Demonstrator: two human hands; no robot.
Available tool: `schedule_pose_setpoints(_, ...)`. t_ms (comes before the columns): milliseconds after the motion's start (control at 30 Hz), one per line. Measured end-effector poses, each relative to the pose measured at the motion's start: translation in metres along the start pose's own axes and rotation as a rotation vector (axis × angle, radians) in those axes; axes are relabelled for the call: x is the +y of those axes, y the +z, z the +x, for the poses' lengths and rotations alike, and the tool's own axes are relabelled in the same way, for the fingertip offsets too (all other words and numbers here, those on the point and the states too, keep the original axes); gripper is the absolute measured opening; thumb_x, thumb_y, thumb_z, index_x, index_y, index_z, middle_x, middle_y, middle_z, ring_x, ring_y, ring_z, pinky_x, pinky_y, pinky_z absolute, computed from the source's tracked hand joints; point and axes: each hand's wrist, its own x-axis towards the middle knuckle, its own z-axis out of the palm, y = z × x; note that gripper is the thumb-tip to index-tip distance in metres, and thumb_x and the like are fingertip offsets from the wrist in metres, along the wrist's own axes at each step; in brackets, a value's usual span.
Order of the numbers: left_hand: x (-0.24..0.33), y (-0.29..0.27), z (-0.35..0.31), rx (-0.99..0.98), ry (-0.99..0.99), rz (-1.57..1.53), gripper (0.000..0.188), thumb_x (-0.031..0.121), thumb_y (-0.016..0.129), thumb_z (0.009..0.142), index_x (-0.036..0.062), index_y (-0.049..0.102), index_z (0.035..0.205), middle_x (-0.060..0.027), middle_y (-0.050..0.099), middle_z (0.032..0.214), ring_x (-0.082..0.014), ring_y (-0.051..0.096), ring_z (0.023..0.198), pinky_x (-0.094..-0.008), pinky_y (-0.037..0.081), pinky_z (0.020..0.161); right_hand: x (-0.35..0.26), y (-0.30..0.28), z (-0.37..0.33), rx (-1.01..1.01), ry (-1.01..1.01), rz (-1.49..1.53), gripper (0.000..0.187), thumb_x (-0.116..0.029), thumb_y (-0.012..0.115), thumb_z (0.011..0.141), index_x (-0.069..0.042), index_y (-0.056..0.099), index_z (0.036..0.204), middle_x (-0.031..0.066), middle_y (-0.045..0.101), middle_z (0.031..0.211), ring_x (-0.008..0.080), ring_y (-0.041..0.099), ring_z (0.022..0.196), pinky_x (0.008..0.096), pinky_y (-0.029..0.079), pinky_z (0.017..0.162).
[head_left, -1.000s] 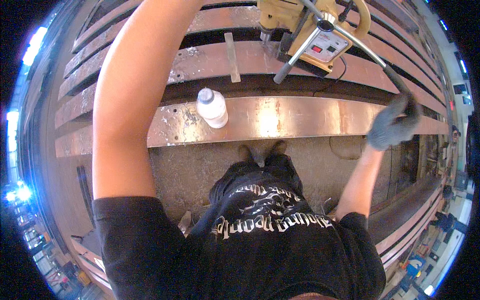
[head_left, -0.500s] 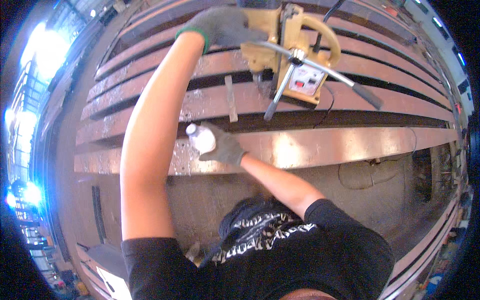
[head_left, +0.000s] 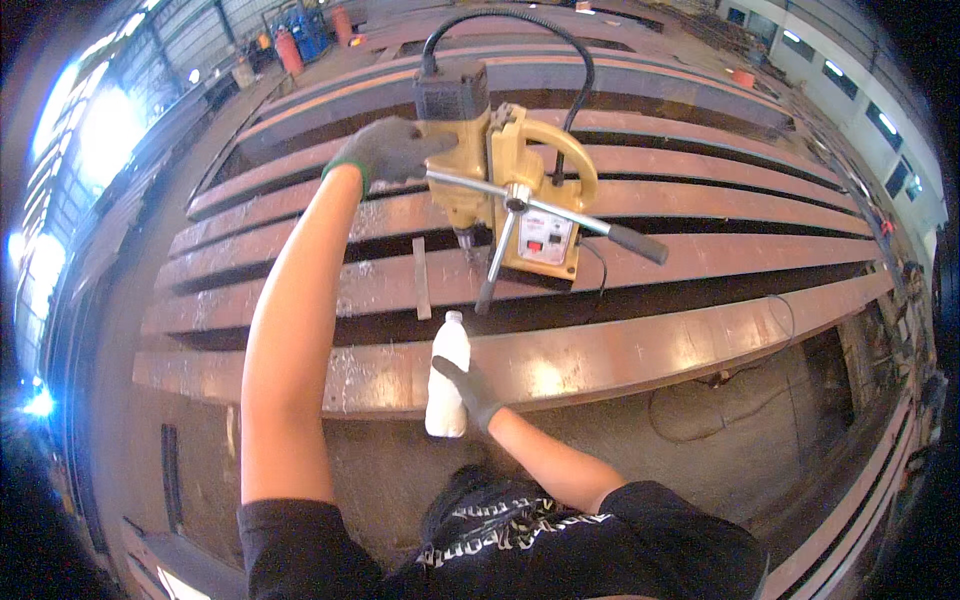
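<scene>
A yellow magnetic drill point(head_left: 460, 185) stands upright on the reddish-brown steel beams, its dark motor on top and a three-spoked feed lever point(head_left: 565, 215) on its side. My left hand point(head_left: 385, 155), in a grey glove with a green cuff, is closed around the end of one spoke, close against the drill body; the grip inside it is hidden. Nearer to me, my right hand point(head_left: 472, 390), also gloved, holds a white plastic bottle point(head_left: 447, 400) round its middle. The bottle is nearly upright in the picture, cap away from me, above the nearest beam's edge.
Several long steel beams point(head_left: 640, 340) lie side by side with dark gaps between them. A flat metal strip point(head_left: 421, 280) lies across one, left of the drill. A black cable point(head_left: 580, 60) arches from the motor. Red cylinders point(head_left: 288, 50) stand far back.
My right hand has drawn the bottle nearer to me and turned it from tilted to nearly upright. My left hand stays at the lever. The view has shifted, showing more of the drill's top.
</scene>
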Motion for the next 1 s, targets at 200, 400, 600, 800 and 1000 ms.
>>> schedule_pose_setpoints(200,0.001,0.006,0.0,0.03,0.035,0.064,0.076,0.077,0.063,0.084,0.0064,0.077,0.109,-0.0155,0.077,0.09,-0.0307,0.071,0.075,-0.0443,0.056,0.074,0.002,-0.032,-0.017,-0.003,0.198,-0.058,0.045,-0.04,0.081,0.089,-0.003,0.068,0.111,0.0053,0.07,0.087,0.0193,0.067,0.071,0.0374,0.058,0.065)
schedule_pose_setpoints(400,0.03,-0.011,-0.031,0.054,0.015,0.216,0.07,0.069,0.06,0.087,0.0032,0.079,0.101,-0.0243,0.075,0.109,-0.038,0.072,0.098,-0.0475,0.054,0.089,-0.023,-0.03,-0.034,0.025,0.151,-0.044,0.041,-0.034,0.077,0.094,-0.005,0.064,0.119,0.0056,0.07,0.091,0.019,0.069,0.073,0.0361,0.059,0.066)
schedule_pose_setpoints(600,0.025,-0.01,-0.045,0.136,-0.007,0.122,0.054,0.056,0.064,0.09,0.0055,0.076,0.104,-0.0125,0.074,0.079,-0.0284,0.069,0.072,-0.0438,0.053,0.071,-0.03,-0.026,-0.043,0.03,0.172,-0.147,0.049,-0.038,0.078,0.093,-0.001,0.065,0.123,0.0075,0.072,0.096,0.0184,0.071,0.078,0.0344,0.06,0.07)
schedule_pose_setpoints(800,0.034,-0.015,-0.05,0.055,-0.032,0.135,0.051,0.054,0.063,0.09,0.006,0.076,0.101,-0.0118,0.071,0.076,-0.0235,0.063,0.064,-0.0409,0.051,0.062,-0.034,-0.026,-0.046,0.029,0.165,-0.192,0.053,-0.041,0.078,0.092,-0.001,0.065,0.124,0.0079,0.073,0.097,0.0179,0.071,0.08,0.0343,0.059,0.072)
schedule_pose_setpoints(1000,0.032,-0.016,-0.052,0.077,-0.031,0.082,0.052,0.054,0.065,0.088,0.007,0.078,0.106,-0.0143,0.073,0.081,-0.027,0.066,0.069,-0.0414,0.053,0.069,-0.031,-0.028,-0.042,0.071,0.159,-0.188,0.046,-0.035,0.079,0.092,-0.006,0.065,0.125,0.006,0.072,0.095,0.0195,0.07,0.076,0.0369,0.059,0.066)
